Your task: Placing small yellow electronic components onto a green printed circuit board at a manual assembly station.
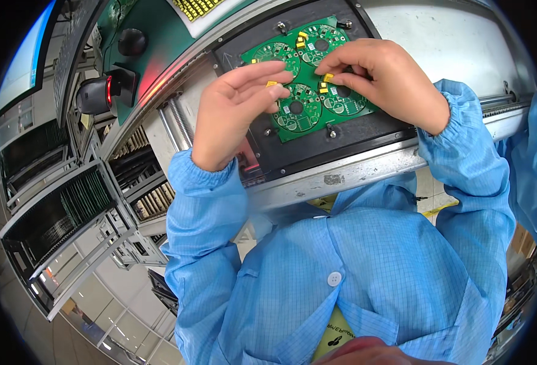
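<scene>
The green circuit panel (305,75), which carries 4 round boards, lies flat inside the edges of a black carrier (369,129). Small clamps (332,130) stand around it; they probably keep it from sliding, so neither hand has to steady it.

Over the panel's left side, the left hand (235,100) pinches 1 yellow part (272,84) between thumb and fingers, though the fingers partly cover it and the grip is hard to confirm. The right hand (379,68) pinches another yellow part (328,78) between thumb and forefinger, just above yellow pieces (323,89) sitting on the panel's near right board. Such fingertip holds seem to suit small parts and spare the components around them.

The left wrist crosses the carrier's left edge, the right one its right edge, so the middle of the panel stays free between the hands. A metal rail (335,179) runs along the carrier's near edge, limiting low movement toward the body. Past the right edge, a pale metal bed (445,42) leaves sideways room; beyond the far left corner stands a scanner (95,94) lit red.
</scene>
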A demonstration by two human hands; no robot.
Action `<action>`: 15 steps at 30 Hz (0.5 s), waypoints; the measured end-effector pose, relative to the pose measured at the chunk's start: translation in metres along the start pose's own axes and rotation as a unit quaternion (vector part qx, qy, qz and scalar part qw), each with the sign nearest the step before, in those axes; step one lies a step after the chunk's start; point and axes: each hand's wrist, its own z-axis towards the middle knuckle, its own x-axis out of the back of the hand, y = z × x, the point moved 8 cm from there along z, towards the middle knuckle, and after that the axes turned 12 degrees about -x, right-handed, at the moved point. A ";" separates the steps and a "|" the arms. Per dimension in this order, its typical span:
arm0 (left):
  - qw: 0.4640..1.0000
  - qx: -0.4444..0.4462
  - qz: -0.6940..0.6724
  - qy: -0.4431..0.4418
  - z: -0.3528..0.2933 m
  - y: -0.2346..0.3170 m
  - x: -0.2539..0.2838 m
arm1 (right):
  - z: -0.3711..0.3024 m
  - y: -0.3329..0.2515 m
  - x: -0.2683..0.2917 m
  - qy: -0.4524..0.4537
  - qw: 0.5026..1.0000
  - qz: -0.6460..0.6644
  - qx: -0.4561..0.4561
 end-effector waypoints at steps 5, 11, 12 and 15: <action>1.000 0.010 -0.012 0.014 -0.001 -0.005 0.008 | 0.000 -0.007 0.002 0.035 0.996 -0.056 0.054; 0.998 -0.006 0.055 -0.009 0.000 -0.007 0.016 | -0.001 -0.011 0.002 0.045 0.990 -0.102 0.083; 0.998 -0.005 0.055 -0.006 -0.001 -0.008 0.016 | -0.001 -0.012 0.001 0.043 0.990 -0.101 0.084; 0.999 -0.027 0.045 0.000 -0.001 -0.005 0.016 | -0.003 -0.015 0.002 0.055 0.986 -0.125 0.094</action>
